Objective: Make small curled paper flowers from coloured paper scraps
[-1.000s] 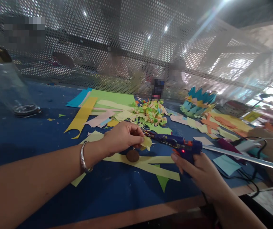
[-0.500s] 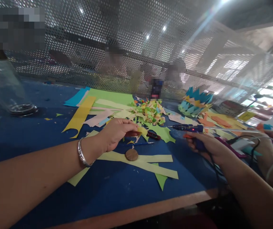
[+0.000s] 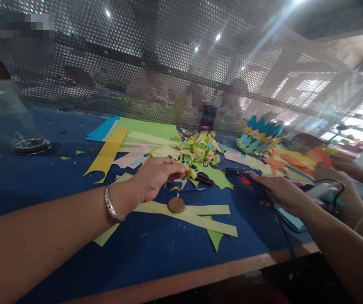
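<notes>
My left hand [image 3: 160, 175], with a silver bangle at its wrist, pinches a small folded piece of yellow paper [image 3: 190, 173] above the table. My right hand [image 3: 279, 190] is wrapped around a dark blue glue gun [image 3: 257, 183] with a small red light and an orange trigger. The gun's nozzle points left toward the paper, apart from it. Below my left hand, a round wooden disc [image 3: 176, 205] lies on crossed pale yellow strips [image 3: 213, 223]. Red-handled scissors [image 3: 205, 180] and a thin blue stick [image 3: 184, 190] lie close to my left fingertips.
A heap of small folded paper pieces [image 3: 202, 147] sits beyond my hands. Coloured sheets [image 3: 149, 126] lie behind, before a perforated metal screen [image 3: 105, 76]. A glass jar [image 3: 6, 114] stands left; a blue spiky paper piece [image 3: 260, 133] and a co-worker's hands [image 3: 342, 181] are right.
The glue gun in my right hand has turned and blurs with motion. The yellow paper in my left hand looks more folded. The co-worker's hands have shifted, and an orange paper has risen at the right.
</notes>
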`<state>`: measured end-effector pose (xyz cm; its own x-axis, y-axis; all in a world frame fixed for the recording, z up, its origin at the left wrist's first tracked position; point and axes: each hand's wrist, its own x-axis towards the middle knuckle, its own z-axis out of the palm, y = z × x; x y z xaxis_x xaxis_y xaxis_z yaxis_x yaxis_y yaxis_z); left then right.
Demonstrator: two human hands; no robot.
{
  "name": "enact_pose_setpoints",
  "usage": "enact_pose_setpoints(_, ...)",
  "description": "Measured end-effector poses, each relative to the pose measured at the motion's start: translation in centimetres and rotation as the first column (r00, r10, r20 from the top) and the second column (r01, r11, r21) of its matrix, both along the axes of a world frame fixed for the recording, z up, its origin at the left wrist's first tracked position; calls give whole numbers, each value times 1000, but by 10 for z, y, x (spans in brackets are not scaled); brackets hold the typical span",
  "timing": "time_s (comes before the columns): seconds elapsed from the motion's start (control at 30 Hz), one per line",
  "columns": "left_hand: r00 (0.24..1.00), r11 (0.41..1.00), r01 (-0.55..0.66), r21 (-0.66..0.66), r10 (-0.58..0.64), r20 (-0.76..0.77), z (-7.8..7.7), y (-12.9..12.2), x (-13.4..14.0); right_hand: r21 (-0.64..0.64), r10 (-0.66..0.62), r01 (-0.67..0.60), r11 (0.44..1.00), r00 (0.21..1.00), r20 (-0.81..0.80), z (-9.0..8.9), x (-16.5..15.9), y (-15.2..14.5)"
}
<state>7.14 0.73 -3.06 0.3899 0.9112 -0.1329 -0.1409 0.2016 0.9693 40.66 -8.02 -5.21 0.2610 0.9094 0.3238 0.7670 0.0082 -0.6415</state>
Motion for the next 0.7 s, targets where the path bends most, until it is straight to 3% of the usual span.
enact_pose_setpoints(0.03, 1000, 1000, -13, -1, 13, 9, 0, -1, 0, -85, -87, 94, 992, 993, 77, 1, 2, 1)
enact_pose_setpoints(0.1, 999, 1000, -25, -9, 25, 22, 1, -2, 1, -134, -127, 151, 979, 977, 173, 8, 2, 2)
enact_pose_setpoints(0.17, 999, 1000, -12, -20, 12, 29, 2, -3, 1, -98, -96, 149, 984, 904, 417, 19, -11, 0)
enact_pose_setpoints(0.2, 999, 1000, -2, -25, 3, 34, 3, -4, 2, -69, -82, 127, 990, 886, 457, 24, -23, -1)
enact_pose_setpoints(0.3, 998, 999, -9, -40, 11, 64, 4, -5, 3, -111, 124, -85, 990, 903, 411, 36, -70, -1)
enact_pose_setpoints(0.4, 996, 999, -31, -18, 32, 88, 4, -6, 4, -114, 311, -289, 950, 878, 364, 39, -114, 9)
enact_pose_setpoints(0.53, 994, 1000, 3, -31, 1, 111, 2, -6, 2, -47, 369, -379, 924, 854, 368, 37, -139, 29)
enact_pose_setpoints(0.7, 986, 995, 53, -83, -38, 163, -2, -1, 0, -19, 380, -392, 920, 877, 293, 37, -142, 42)
